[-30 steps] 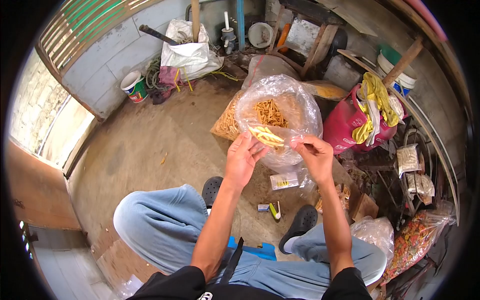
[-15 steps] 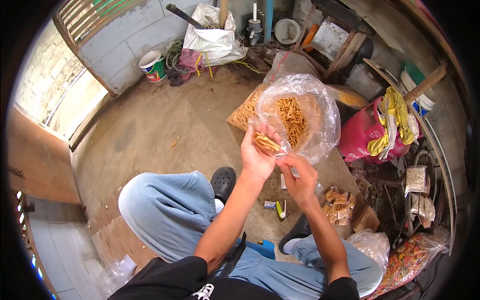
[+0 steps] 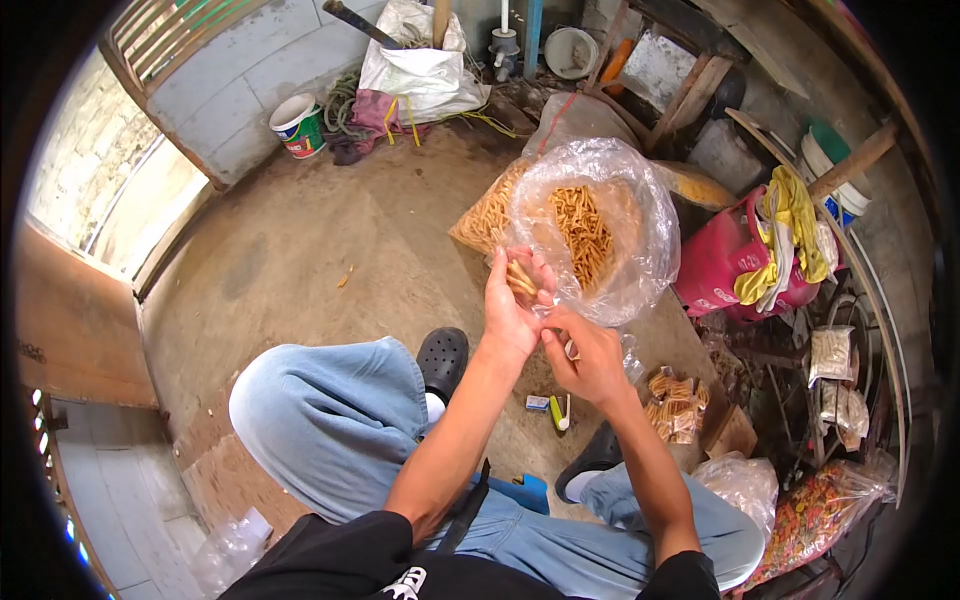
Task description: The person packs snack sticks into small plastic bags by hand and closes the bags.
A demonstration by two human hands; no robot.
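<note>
Left grip (image 3: pixel 513 318) cups packet (image 3: pixel 521 281) | right grip (image 3: pixel 588 360) pinches edge | floor (image 3: pixel 285 230) spreads left

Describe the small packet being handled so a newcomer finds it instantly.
Find the large, open clear plastic bag of brown snack sticks. By its near-left edge, the left hand cups a small clear plastic packet of yellowish sticks, the right hand at its lower end. Unlike the packets heaped on the floor, it is in hand.

Pink cylinder (image 3: pixel 713 262) — probably gloves (image 3: pixel 788 222) atop
</note>
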